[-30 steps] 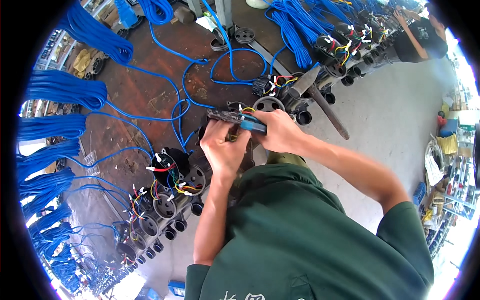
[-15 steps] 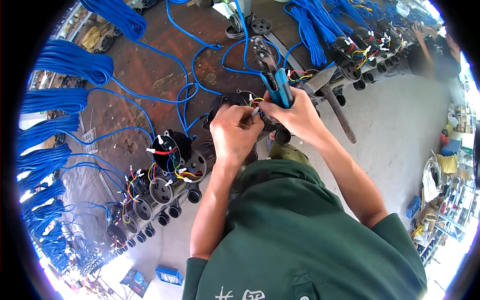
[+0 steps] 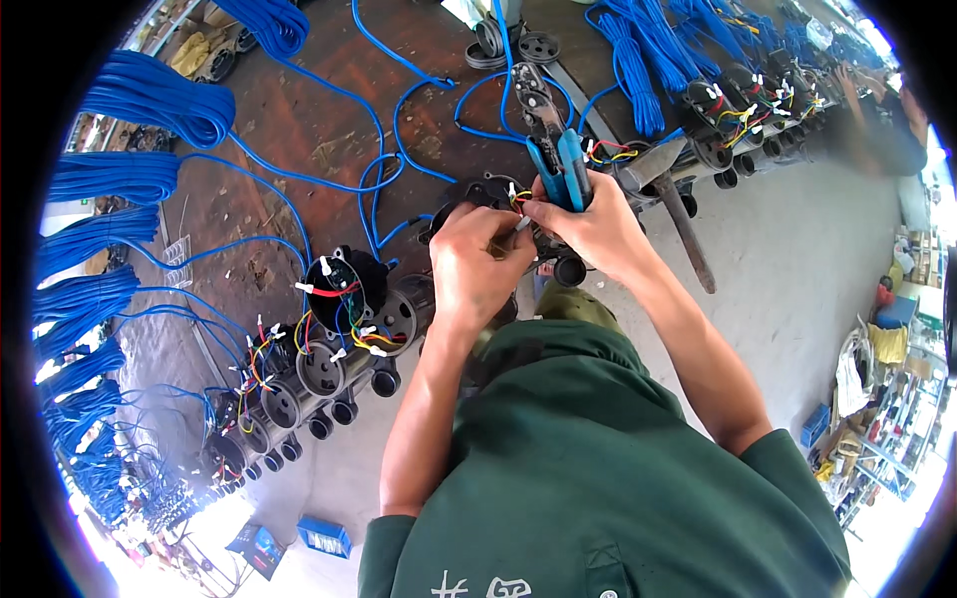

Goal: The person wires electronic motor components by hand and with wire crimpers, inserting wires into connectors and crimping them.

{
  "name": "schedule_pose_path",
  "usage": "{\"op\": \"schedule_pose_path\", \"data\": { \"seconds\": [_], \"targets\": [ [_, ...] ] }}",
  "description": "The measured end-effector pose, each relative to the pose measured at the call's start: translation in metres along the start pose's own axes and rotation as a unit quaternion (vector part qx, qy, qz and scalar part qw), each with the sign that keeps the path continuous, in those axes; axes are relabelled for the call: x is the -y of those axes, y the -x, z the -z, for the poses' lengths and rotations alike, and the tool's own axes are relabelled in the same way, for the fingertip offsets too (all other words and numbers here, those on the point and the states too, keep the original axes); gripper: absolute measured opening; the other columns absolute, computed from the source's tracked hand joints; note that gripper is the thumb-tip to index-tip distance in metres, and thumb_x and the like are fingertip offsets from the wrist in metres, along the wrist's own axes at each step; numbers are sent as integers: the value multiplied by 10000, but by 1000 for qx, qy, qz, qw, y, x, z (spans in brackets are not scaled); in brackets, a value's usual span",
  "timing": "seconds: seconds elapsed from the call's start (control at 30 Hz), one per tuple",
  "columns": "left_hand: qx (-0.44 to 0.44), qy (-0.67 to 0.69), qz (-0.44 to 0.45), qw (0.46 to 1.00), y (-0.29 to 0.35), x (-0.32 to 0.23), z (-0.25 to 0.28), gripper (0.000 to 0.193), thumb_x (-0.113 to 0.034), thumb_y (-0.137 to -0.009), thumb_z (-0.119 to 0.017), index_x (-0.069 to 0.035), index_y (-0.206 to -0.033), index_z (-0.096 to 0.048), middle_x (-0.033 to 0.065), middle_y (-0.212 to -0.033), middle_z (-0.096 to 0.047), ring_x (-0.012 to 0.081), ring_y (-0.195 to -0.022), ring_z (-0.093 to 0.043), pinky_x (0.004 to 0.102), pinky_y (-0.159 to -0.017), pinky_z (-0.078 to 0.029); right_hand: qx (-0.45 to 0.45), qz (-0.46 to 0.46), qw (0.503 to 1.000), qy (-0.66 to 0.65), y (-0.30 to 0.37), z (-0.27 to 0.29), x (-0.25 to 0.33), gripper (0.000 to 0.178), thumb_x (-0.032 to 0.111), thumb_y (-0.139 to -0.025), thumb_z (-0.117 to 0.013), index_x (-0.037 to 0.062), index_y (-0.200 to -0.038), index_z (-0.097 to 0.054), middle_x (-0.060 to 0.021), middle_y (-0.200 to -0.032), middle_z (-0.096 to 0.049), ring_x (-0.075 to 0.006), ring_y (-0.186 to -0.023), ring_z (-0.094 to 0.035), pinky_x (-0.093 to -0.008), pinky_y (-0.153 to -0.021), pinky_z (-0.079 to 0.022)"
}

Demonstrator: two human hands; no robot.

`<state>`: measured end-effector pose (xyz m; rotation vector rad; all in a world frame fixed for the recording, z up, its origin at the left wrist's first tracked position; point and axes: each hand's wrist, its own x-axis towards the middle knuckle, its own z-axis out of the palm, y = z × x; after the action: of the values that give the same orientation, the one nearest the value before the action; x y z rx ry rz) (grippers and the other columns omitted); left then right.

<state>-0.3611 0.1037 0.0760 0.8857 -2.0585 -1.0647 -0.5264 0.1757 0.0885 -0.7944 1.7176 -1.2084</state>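
My right hand (image 3: 596, 227) is closed round blue-handled crimping pliers (image 3: 574, 171), whose dark jaws point away from me. Its thumb and finger reach toward small wires near the other hand. My left hand (image 3: 477, 261) pinches at a white wire connector (image 3: 522, 223) on thin coloured wires. Both hands work over a dark round motor housing, mostly hidden beneath them. To the left, a black cap (image 3: 365, 275) with red and other coloured wires leans by a grey round housing (image 3: 321, 367). A hammer (image 3: 682, 235) lies to the right, its handle over the bench edge.
Coils of blue cable (image 3: 164, 98) line the left, with more at the upper right. Loose blue cables cross the brown bench (image 3: 299, 130). Rows of wired housings (image 3: 279, 404) run along its edge. Another person (image 3: 877, 125) stands far right; a blue box (image 3: 324, 536) lies on the floor.
The view has shifted slightly, so the bench things sit a little differently. Both hands keep nearly the same pose at the wires, and the pliers stay in my right hand.
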Motion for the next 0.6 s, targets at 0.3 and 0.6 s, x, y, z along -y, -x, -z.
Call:
{"op": "schedule_pose_path", "data": {
  "seconds": [0.3, 0.6],
  "targets": [
    [-28, 102, 87, 991, 4, 0, 1, 140, -24, -819, -816, -5, -957, -799, 71, -752, -663, 128, -623, -591, 285, -575, -461, -91, 214, 930, 285, 13, 4, 2, 353, 66, -788, -746, 38, -1134, -683, -139, -890, -716, -344, -816, -706, -436, -735, -545],
    [-58, 148, 99, 982, 10, -1, -2, 154, 18, -787, -801, 13, -941, -786, 59, -814, -702, 86, -661, -602, 258, -584, -449, -100, 207, 873, 430, 45, -6, -1, 657, 42, -645, -802, 32, -1272, -607, -144, -1094, -654, -361, -1074, -643, -458, -929, -503]
  ]
}}
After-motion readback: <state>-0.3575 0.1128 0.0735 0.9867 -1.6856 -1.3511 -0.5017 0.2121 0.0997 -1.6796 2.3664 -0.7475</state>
